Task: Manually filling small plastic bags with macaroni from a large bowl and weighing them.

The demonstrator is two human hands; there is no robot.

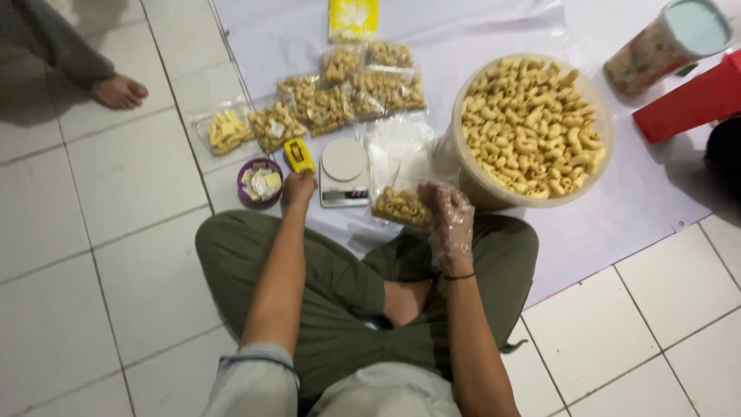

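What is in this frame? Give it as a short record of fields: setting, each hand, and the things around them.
setting: person sitting cross-legged on a tiled floor at the edge of a white sheet
left hand: bare, resting by the yellow device, whether it grips anything cannot be told
right hand: in a clear plastic glove, holding a clear bag of snacks
scale: small, white, between the hands, pan bare
tub: large, full of curled yellow snacks
filled bags: laid in rows beyond the scale
purple bowl: holds small paper slips
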